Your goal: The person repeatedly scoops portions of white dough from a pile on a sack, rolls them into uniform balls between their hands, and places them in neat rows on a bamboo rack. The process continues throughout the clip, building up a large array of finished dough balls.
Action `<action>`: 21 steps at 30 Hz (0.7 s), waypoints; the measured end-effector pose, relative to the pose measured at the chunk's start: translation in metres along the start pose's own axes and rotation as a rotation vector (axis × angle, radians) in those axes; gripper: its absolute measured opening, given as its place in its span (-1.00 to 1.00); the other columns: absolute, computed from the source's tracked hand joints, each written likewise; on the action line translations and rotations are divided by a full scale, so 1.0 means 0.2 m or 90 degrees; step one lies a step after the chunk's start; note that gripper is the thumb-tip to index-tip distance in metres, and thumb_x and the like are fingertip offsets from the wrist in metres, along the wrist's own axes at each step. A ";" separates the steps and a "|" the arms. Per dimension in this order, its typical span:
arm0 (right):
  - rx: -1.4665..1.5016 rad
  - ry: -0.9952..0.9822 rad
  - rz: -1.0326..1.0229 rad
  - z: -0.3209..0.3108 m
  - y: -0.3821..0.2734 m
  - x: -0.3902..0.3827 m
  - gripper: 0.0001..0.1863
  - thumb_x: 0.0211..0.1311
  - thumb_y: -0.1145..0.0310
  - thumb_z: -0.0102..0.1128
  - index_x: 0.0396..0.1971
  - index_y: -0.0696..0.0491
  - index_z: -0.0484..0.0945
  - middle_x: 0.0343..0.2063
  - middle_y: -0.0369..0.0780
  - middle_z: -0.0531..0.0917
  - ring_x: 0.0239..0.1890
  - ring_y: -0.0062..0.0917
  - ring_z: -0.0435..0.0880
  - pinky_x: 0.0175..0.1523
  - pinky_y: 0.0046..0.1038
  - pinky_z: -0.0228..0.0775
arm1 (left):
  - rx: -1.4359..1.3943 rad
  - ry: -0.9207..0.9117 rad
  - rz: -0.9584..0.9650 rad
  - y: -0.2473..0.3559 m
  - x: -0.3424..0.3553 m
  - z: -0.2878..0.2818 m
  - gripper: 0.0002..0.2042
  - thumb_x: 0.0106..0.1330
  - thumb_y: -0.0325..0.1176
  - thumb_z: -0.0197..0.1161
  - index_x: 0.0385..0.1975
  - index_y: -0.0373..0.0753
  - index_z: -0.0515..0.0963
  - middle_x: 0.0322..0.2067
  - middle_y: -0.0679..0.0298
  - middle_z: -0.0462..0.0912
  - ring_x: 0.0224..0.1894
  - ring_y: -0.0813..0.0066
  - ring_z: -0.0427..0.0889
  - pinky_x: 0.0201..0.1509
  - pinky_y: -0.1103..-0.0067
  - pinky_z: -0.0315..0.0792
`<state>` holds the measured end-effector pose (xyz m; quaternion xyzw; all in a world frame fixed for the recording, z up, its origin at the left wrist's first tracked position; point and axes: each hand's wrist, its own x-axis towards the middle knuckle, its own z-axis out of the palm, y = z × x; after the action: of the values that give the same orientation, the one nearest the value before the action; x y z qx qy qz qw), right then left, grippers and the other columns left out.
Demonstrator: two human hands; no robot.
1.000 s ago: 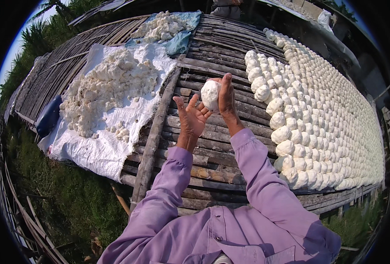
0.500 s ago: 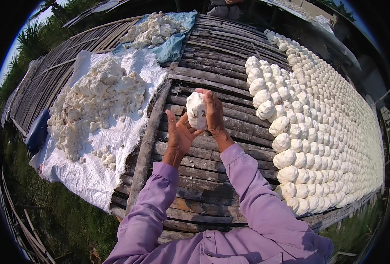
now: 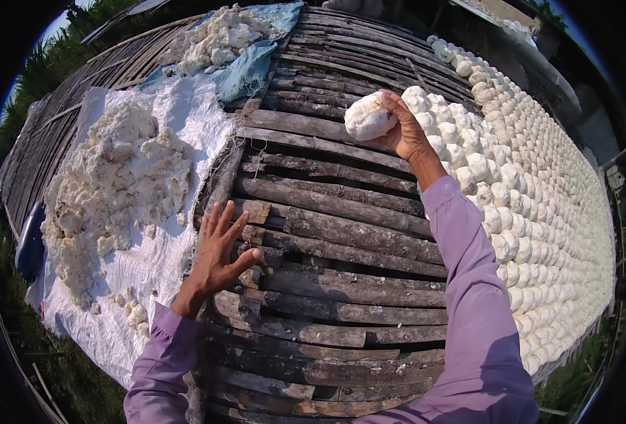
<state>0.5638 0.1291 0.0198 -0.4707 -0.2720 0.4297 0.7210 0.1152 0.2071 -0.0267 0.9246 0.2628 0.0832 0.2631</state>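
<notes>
My right hand (image 3: pixel 401 131) grips a rough white lump (image 3: pixel 366 116) at the upper middle, just left of the rows of similar white balls (image 3: pixel 507 240). My left hand (image 3: pixel 217 258) is spread open with nothing in it, over the bamboo slats at the edge of a white woven sheet (image 3: pixel 157 268). On that sheet lies a big crumbly white heap (image 3: pixel 115 184), with smaller bits below it. The bamboo platform (image 3: pixel 341 233) runs between the sheet and the balls.
A second white heap (image 3: pixel 217 39) lies on a blue sheet (image 3: pixel 246 71) at the back. A dark blue object (image 3: pixel 30 244) sits at the left edge. Greenery (image 3: pixel 72 374) shows below the platform.
My hands have parted. My right hand has carried the lump up and rightward toward the rows; my left hand has let go and moved down-left. The view has shifted too.
</notes>
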 end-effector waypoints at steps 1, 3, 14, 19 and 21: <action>-0.018 0.017 -0.033 -0.08 -0.05 0.10 -0.18 0.12 0.08 0.51 0.31 -0.09 0.25 0.16 -0.05 0.45 0.13 -0.05 0.60 -0.12 0.25 0.66 | 0.101 -0.028 -0.029 -0.05 -0.01 0.00 -0.13 0.31 0.39 0.06 0.47 -0.12 0.26 0.56 0.00 -0.10 0.61 -0.03 -0.27 0.60 0.08 -0.41; -0.085 0.106 -0.065 -0.22 -0.12 0.31 -0.11 0.07 0.14 0.56 0.35 -0.08 0.21 0.15 -0.03 0.45 0.15 -0.05 0.57 -0.15 0.21 0.68 | 0.117 -0.020 0.006 -0.11 -0.02 0.04 -0.16 0.33 0.37 0.05 0.47 -0.12 0.27 0.56 0.03 -0.07 0.61 -0.02 -0.26 0.60 0.06 -0.42; -0.718 0.474 -0.480 -0.77 0.14 1.05 -0.16 -0.13 -0.02 0.61 0.18 0.04 0.51 -0.06 -0.03 0.69 -0.06 -0.23 0.71 -0.08 -0.20 0.62 | 0.024 -0.022 -0.008 -0.10 -0.01 0.03 -0.18 0.31 0.37 0.05 0.42 -0.12 0.35 0.52 0.03 0.09 0.60 -0.04 -0.14 0.59 0.03 -0.38; -1.050 0.487 -0.335 -0.93 0.28 1.25 -0.18 0.11 -0.26 0.32 0.30 -0.11 0.43 0.22 0.27 0.38 0.25 0.14 0.43 0.28 0.03 0.32 | -0.016 -0.020 -0.052 -0.10 0.00 0.05 -0.13 0.26 0.44 0.01 0.41 -0.11 0.37 0.51 0.04 0.12 0.60 -0.02 -0.12 0.60 0.03 -0.37; -1.190 0.457 -0.183 -0.93 0.28 1.26 -0.21 0.22 -0.27 0.22 0.35 -0.14 0.35 0.27 0.32 0.25 0.29 0.30 0.32 0.30 0.11 0.29 | 0.001 -0.015 -0.044 -0.09 0.01 0.04 -0.13 0.26 0.45 0.01 0.41 -0.11 0.37 0.51 0.04 0.11 0.60 -0.02 -0.12 0.60 0.03 -0.38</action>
<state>0.8132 0.2776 -0.1098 -0.9110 -0.3206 -0.2134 0.1475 0.1104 0.2177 -0.0434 0.9162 0.2912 0.0630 0.2679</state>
